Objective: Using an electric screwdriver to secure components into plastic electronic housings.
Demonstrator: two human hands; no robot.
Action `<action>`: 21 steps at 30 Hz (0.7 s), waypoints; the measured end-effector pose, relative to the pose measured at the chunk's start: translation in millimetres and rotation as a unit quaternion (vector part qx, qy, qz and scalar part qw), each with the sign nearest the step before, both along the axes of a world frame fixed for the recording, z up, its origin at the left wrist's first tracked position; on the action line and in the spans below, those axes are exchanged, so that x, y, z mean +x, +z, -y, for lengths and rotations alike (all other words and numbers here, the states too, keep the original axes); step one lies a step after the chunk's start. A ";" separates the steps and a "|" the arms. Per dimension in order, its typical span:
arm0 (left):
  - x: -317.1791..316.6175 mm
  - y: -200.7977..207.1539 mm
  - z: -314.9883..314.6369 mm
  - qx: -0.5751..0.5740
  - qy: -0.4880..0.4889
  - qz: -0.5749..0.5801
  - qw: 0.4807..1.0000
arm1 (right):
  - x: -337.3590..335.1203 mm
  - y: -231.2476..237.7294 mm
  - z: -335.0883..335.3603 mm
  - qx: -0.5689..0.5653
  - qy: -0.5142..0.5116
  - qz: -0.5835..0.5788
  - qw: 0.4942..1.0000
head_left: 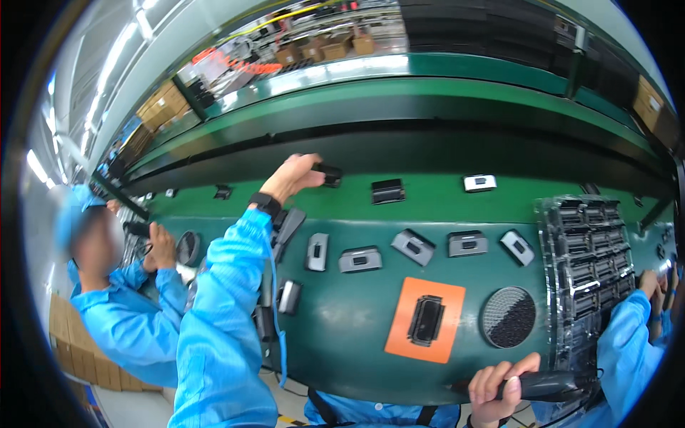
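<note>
My left hand (303, 173) reaches out over the green belt with its fingers closed on a small black plastic part (330, 176). A black strap with a blue cord (274, 314) circles that wrist. Low at the right, my right hand (499, 389) wraps round a black electric screwdriver (553, 386), which lies roughly level. Between the hands, an orange pad (451, 303) on the bench bears a black rectangular housing (427, 319). Beside the pad stands a round dish (492, 303) of small black screws.
Several grey and black housings (360, 259) lie in a row across the bench. On the belt (435, 196) sit a black part (387, 190) and a white-topped one (479, 182). A clear tray (548, 250) of black parts stands right. Co-workers (121, 299) sit at both sides.
</note>
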State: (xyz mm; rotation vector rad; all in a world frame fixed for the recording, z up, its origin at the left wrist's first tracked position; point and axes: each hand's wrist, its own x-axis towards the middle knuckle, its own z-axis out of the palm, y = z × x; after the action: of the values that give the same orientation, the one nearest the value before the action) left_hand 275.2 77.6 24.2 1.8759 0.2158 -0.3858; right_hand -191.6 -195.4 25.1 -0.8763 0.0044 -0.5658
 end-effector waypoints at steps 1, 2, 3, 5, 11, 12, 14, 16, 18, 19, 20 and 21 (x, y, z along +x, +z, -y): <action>-1.3 -2.3 21.1 -0.006 -0.018 0.001 1.000 | -2.8 -1.1 -1.0 0.005 -0.010 -0.005 1.000; -4.9 -5.8 32.1 0.133 -0.051 0.185 0.972 | -0.9 0.2 -0.8 0.005 0.003 -0.003 1.000; -11.1 -4.0 44.7 0.266 -0.079 0.364 0.889 | -1.1 -2.3 -2.5 0.022 0.004 -0.006 1.000; -49.6 15.6 127.3 0.100 -0.255 0.256 0.927 | -0.1 -2.4 -6.5 0.031 -0.006 -0.012 0.999; -61.7 -39.4 272.5 0.134 -0.221 0.261 0.930 | -6.2 11.5 -14.2 0.033 -0.013 -0.022 0.999; -55.1 -58.3 293.4 0.102 -0.223 0.258 0.934 | -8.9 8.8 -14.5 0.025 -0.037 -0.004 0.999; -54.0 -83.4 320.2 0.083 -0.199 0.285 0.934 | -13.3 7.7 -13.7 0.031 -0.051 0.024 0.998; -36.7 -98.7 332.6 0.043 -0.111 0.237 0.964 | -16.6 10.4 -14.1 0.015 -0.042 0.011 0.999; -41.0 -96.2 335.2 -0.062 -0.097 0.191 0.975 | -17.6 6.8 -12.2 0.022 -0.049 -0.017 0.998; -45.7 -92.1 329.4 -0.088 -0.100 0.234 0.963 | -15.1 7.9 -11.4 0.015 -0.052 -0.023 0.998; -88.2 -38.0 310.9 -0.170 -0.180 0.107 0.963 | -14.8 5.6 -7.9 0.024 -0.066 -0.036 0.997; -92.7 -21.9 286.5 -0.206 -0.198 0.124 0.950 | -14.8 5.8 -5.4 0.011 -0.061 -0.029 0.998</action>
State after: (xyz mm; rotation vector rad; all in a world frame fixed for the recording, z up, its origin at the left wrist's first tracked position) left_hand 182.5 -208.9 2.3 1.5243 -0.3931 -0.4242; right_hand -206.4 -190.1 30.9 -0.8750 0.1180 -0.6527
